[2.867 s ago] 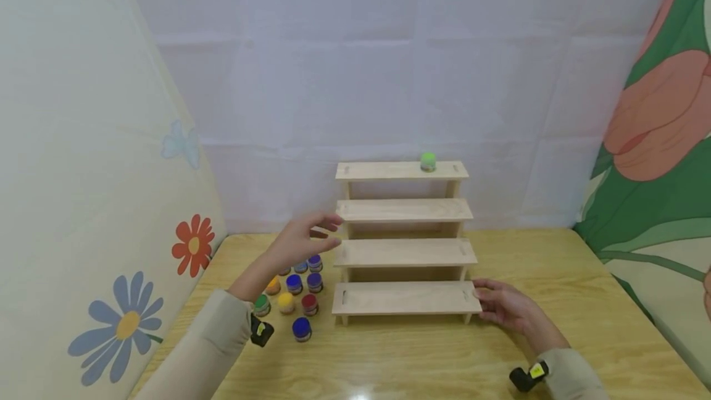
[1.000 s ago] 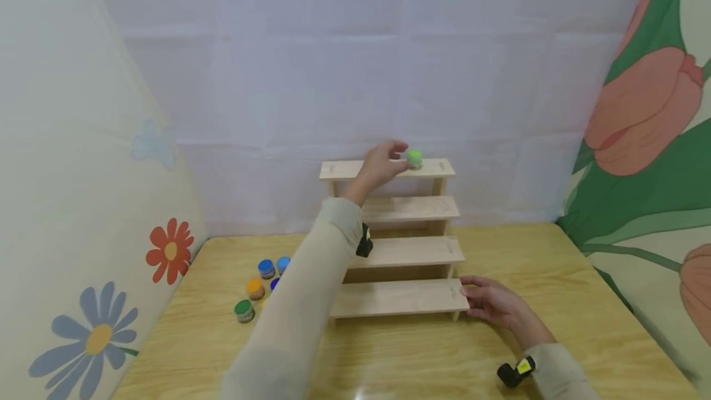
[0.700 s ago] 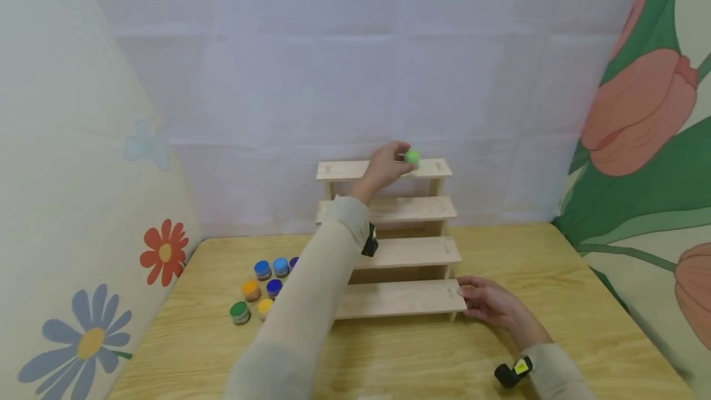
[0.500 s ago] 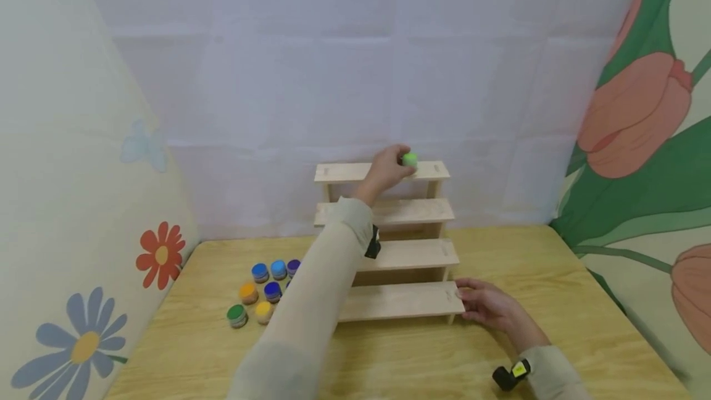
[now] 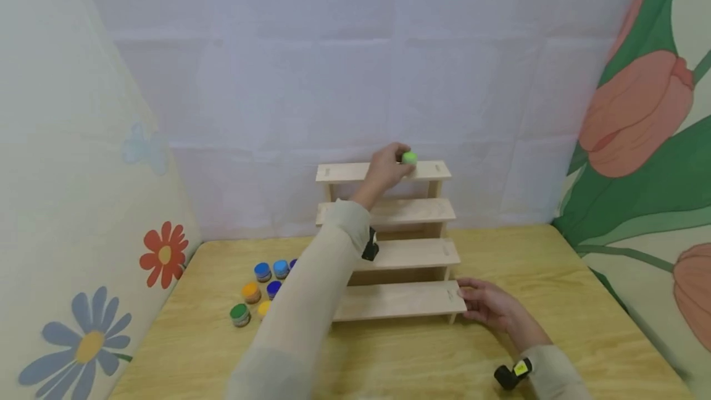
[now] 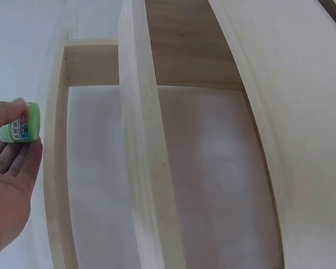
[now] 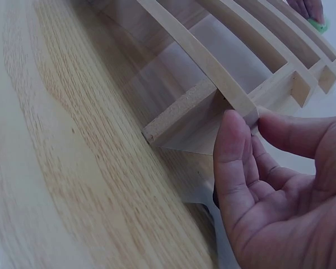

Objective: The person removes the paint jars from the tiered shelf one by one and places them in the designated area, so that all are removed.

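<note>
A small paint jar [image 5: 410, 158] with a light green lid is at the top board of the stepped wooden shelf [image 5: 400, 301]. My left hand [image 5: 385, 167] pinches this jar between thumb and fingers; in the left wrist view the jar [image 6: 23, 123] shows a printed label. Whether its base touches the board I cannot tell. My right hand [image 5: 491, 306] holds the right end of the lowest board, and the right wrist view shows thumb and fingers of that hand [image 7: 285, 179] pinching the board's corner. My left forearm hides part of the shelf's left side.
Several paint jars stand on the wooden table left of the shelf, among them a green-lidded jar [image 5: 240, 315], an orange-lidded jar [image 5: 252, 292] and a blue-lidded jar [image 5: 263, 271]. My left sleeve covers others. A white cloth [image 5: 289, 91] hangs behind the shelf.
My left hand has risen from beside the shelf to the top board and taken hold of the green-lidded jar, which sits slightly further left along the board. My right hand has stayed at the lowest board.
</note>
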### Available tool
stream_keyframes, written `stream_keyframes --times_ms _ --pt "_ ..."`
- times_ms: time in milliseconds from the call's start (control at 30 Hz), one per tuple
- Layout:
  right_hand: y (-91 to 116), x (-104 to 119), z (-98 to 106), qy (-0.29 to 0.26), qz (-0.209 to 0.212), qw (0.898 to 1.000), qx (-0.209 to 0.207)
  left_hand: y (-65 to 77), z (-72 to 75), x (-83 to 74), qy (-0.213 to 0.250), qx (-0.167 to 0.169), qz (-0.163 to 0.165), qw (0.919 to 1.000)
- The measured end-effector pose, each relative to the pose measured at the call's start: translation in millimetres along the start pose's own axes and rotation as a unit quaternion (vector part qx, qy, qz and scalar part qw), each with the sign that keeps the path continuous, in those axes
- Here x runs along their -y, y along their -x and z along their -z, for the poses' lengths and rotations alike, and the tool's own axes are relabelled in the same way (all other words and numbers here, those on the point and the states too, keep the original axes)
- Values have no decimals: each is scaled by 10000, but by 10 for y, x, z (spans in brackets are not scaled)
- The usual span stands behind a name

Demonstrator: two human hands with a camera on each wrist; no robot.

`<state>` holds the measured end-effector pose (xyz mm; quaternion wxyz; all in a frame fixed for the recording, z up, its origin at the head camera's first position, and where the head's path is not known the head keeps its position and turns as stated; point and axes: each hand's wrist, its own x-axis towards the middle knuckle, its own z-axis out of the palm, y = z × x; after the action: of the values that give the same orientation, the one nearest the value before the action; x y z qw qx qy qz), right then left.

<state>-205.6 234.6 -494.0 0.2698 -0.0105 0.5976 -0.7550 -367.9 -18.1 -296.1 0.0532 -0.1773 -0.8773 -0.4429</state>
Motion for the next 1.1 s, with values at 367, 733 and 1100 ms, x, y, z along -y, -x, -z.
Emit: stream_keyframes --times_ms 367,733,1100 --pt "-21 50 41 -8 2 10000 36 116 228 14 401 91 -140 9991" --pt "-53 69 41 -39 -87 10000 -3 274 444 84 265 104 -197 9994" --pt "-79 65 60 -75 -94 9999 26 532 626 98 179 40 -495 9986"
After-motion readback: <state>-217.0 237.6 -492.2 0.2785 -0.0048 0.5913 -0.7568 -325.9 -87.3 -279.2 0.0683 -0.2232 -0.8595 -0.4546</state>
